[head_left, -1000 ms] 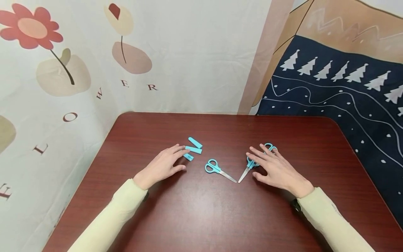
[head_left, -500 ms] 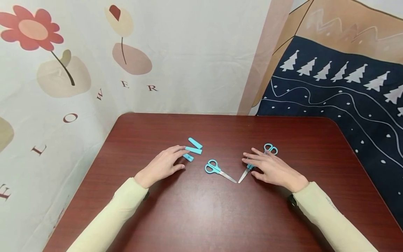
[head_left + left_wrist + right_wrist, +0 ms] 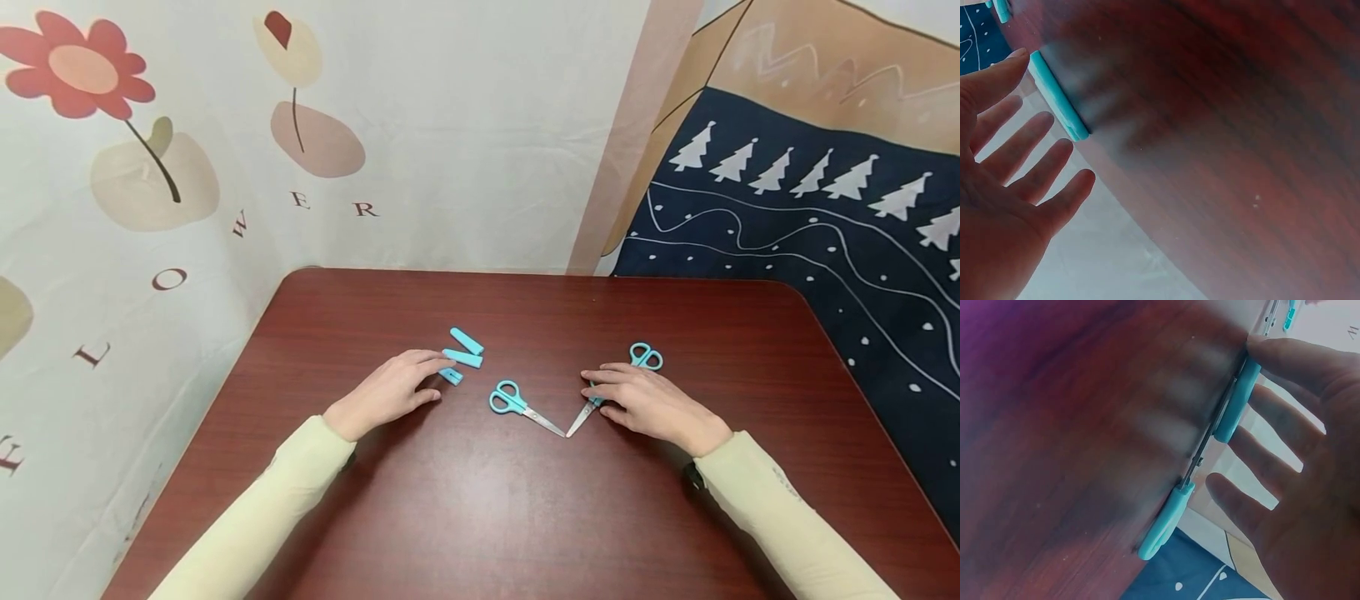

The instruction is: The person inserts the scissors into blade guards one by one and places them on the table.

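Observation:
My left hand (image 3: 392, 390) is held with relaxed, spread fingers at the left of several small turquoise blade covers. One turquoise cover (image 3: 462, 358) lies across the middle, another cover (image 3: 467, 341) behind it, and a third cover (image 3: 451, 376) is partly behind my fingers. My right hand (image 3: 651, 404) is low over a pair of turquoise-handled scissors (image 3: 587, 413), hiding most of its handles. In the right wrist view, thumb and fingers are near that scissors' handle (image 3: 1239, 400), not curled round it. Further scissors (image 3: 646, 356) show their handles beyond my right hand.
Between the hands another pair of scissors (image 3: 510, 398) lies with its tip near the other blade's tip. All of it is on a dark red-brown table (image 3: 480, 508). A patterned cloth (image 3: 465, 133) hangs behind the table's back edge.
My right hand has moved slightly left and lower over the scissors, its fingers closer together, leaving the back handles in full view. My left hand has barely moved; scissors and covers stay put.

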